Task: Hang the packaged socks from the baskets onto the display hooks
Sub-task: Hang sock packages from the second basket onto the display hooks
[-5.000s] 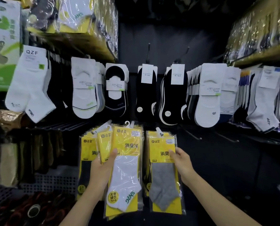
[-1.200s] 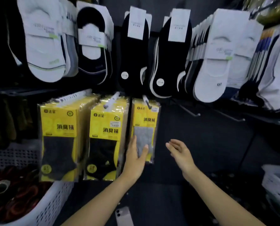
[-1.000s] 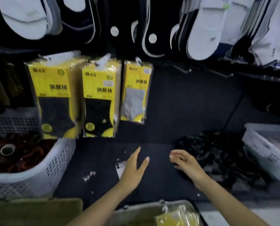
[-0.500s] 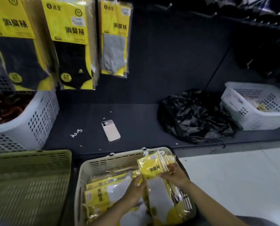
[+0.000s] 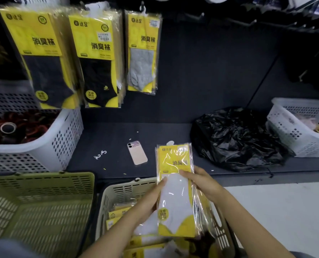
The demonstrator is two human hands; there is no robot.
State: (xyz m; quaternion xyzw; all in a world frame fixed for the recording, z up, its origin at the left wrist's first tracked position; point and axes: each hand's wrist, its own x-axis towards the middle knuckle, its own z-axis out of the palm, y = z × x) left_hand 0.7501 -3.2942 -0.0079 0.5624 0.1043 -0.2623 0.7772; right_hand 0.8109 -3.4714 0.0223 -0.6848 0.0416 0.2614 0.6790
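A stack of yellow packs of white socks [image 5: 175,194] is held upright above the beige basket [image 5: 126,189]. My left hand [image 5: 149,200] grips its left edge and my right hand [image 5: 201,181] grips its right edge, thumb across the front. More yellow sock packs [image 5: 121,216] lie in the basket below. On the hooks above hang three rows of packs: dark grey [image 5: 43,56], black [image 5: 97,58] and light grey [image 5: 142,51].
An olive basket [image 5: 41,205] stands to the left of the beige one. On the dark shelf lie a phone [image 5: 137,152], a black plastic bag [image 5: 236,138], and white baskets at far left [image 5: 43,146] and far right [image 5: 301,131].
My view dropped from the hooks to the baskets. Both hands came down empty, reached into the beige basket, took a stack of white-sock packs and lifted it upright.
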